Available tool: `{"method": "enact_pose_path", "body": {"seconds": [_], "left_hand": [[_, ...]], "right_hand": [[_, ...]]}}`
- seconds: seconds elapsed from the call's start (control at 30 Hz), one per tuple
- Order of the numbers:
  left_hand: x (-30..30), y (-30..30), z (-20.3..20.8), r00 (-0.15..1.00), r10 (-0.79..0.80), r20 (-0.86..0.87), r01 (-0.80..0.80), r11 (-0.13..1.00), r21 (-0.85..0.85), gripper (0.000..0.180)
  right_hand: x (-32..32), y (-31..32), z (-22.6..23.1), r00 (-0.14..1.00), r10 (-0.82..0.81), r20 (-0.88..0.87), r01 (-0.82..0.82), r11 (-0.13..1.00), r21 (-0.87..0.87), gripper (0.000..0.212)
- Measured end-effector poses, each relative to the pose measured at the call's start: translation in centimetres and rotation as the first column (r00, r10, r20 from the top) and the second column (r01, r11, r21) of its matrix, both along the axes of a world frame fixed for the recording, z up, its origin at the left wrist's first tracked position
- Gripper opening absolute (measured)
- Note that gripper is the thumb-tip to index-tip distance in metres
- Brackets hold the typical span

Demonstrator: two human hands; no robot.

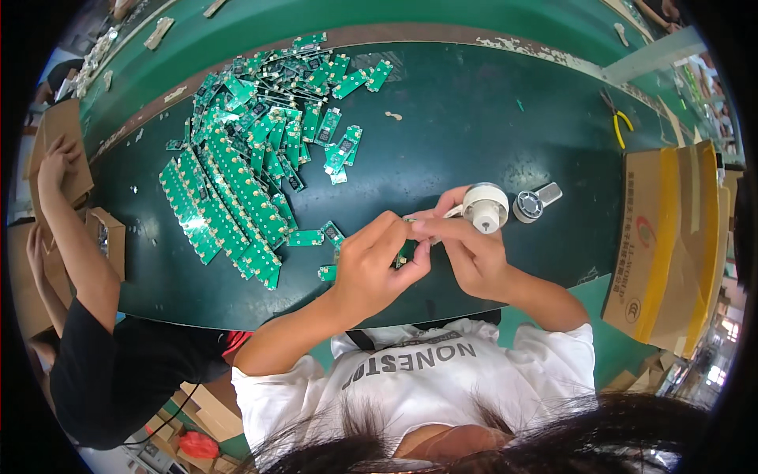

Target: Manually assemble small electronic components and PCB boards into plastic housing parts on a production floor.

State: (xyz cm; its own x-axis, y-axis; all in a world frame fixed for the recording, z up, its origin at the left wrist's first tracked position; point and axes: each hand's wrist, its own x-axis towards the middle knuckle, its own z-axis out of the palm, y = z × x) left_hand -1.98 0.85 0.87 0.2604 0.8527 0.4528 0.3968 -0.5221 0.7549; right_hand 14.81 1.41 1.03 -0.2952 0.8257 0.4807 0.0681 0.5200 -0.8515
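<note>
My left hand and my right hand meet over the near middle of the table, fingertips pinched close together. What they pinch is small and mostly hidden by the fingers. A bit of green circuit board shows just below my left fingers; I cannot tell whether it is held or lying there. Against my right fingers is a white round device with a cylindrical centre. Beside it lies a small grey round piece with a flat handle. Loose green circuit boards lie left of my left hand.
A large heap of green circuit boards, with long unsplit panels, covers the left of the dark green table. Yellow-handled pliers lie far right, near a cardboard box. At the left, a person in black sleeves handles cardboard.
</note>
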Motion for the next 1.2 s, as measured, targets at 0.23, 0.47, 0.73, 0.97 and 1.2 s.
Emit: {"method": "enact_pose_path", "body": {"seconds": [0.23, 0.47, 0.73, 0.97, 1.2], "left_hand": [[-0.4, 0.1, -0.7, 0.999, 0.004, -0.04, 0.004, 0.98, 0.198, 0.022], [-0.4, 0.2, -0.4, 0.993, -0.014, -0.114, 0.039, 0.976, 0.214, 0.022], [-0.7, 0.4, -0.4, 0.994, -0.049, -0.101, 0.063, 0.988, 0.139, 0.023], [0.0, -0.3, -0.2, 0.994, 0.016, 0.11, 0.002, 0.986, -0.165, 0.02], [0.3, -0.7, -0.4, 0.991, 0.032, 0.127, 0.003, 0.964, -0.267, 0.014]], "right_hand": [[0.9, -0.8, 0.2, 0.914, -0.257, 0.315, 0.24, 0.966, 0.091, 0.017], [1.3, -0.4, 0.9, 0.966, -0.122, 0.228, 0.178, 0.954, -0.243, 0.01], [1.5, 0.0, 0.9, 0.961, -0.092, 0.261, 0.156, 0.96, -0.234, 0.01], [1.6, 0.0, 0.7, 0.979, -0.038, -0.2, -0.083, 0.823, -0.562, 0.006], [0.6, -0.8, -0.2, 0.991, -0.069, -0.114, 0.004, 0.869, -0.495, 0.005]]}}
